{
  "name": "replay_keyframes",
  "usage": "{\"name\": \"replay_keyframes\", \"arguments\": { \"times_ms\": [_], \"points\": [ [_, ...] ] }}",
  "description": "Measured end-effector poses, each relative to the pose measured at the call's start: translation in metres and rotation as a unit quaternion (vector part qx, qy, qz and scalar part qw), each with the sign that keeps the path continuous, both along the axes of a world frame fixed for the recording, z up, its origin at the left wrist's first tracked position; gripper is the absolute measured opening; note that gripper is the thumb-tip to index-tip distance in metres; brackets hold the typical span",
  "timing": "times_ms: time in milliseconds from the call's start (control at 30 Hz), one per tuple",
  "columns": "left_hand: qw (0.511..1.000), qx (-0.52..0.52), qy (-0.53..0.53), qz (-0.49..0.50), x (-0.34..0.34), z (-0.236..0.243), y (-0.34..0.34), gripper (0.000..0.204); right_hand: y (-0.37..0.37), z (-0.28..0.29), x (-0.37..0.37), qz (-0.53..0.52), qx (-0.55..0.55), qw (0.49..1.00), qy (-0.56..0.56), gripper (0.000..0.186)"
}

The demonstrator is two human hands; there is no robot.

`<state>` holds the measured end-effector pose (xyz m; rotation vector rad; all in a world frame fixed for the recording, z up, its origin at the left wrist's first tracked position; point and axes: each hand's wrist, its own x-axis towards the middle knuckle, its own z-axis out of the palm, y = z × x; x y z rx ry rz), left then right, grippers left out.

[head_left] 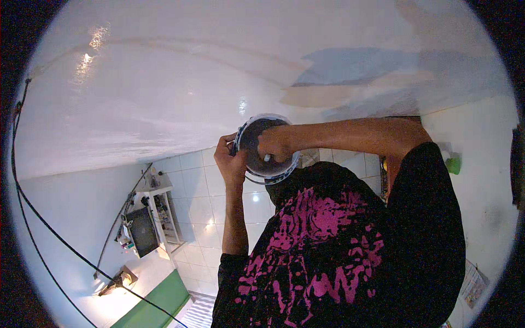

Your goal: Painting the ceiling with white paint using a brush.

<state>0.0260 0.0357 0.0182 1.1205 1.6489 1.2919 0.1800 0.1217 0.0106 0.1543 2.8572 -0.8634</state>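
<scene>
My left hand [231, 159] grips the side of a round bucket [281, 176] with a pale, dark-mottled rim and a wire handle, held just below a glossy white surface [191, 82] with beige and grey-blue patches. My right hand [273, 143] reaches into the bucket from the right, fingers curled near a small white item [267, 158] over the dark inside; what it holds is unclear. My forearm crosses above my black shirt with its pink print, which fills the lower middle.
Below are white floor tiles [194, 208]. At left stand a white rack [165, 210] with a dark panel [143, 232], a lit lamp area and a green board [150, 303]; black cables hang along that side. A green cup [453, 165] and paper [471, 284] are at right.
</scene>
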Motion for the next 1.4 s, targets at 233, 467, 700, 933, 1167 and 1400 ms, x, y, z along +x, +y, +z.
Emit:
{"name": "replay_keyframes", "arguments": {
  "times_ms": [233, 467, 700, 933, 1167, 1400],
  "points": [
    [1.000, 0.019, 0.013, 0.022, 0.008, 0.001, 0.000, 0.030, -0.013, 0.001, -0.004, -0.124, 0.043, 0.991, -0.016, 0.020],
    [0.997, 0.069, -0.006, 0.044, 0.024, 0.009, -0.006, 0.031, -0.003, 0.029, 0.054, 0.001, 0.110, 0.993, 0.043, 0.025],
    [0.995, 0.080, -0.016, 0.052, 0.027, 0.026, -0.007, 0.031, 0.003, 0.047, 0.102, 0.079, 0.194, 0.947, 0.242, 0.019],
    [0.995, 0.072, -0.058, 0.041, 0.038, 0.053, -0.007, 0.030, -0.010, 0.086, 0.139, 0.062, 0.165, 0.962, 0.206, 0.015],
    [0.997, 0.049, -0.045, 0.047, 0.054, 0.075, -0.007, 0.029, -0.019, 0.143, 0.158, 0.038, 0.209, 0.963, 0.164, 0.016],
    [0.996, 0.051, -0.079, 0.008, 0.058, 0.069, -0.008, 0.027, -0.027, 0.158, 0.171, 0.040, 0.226, 0.950, 0.211, 0.012]
  ]
}}
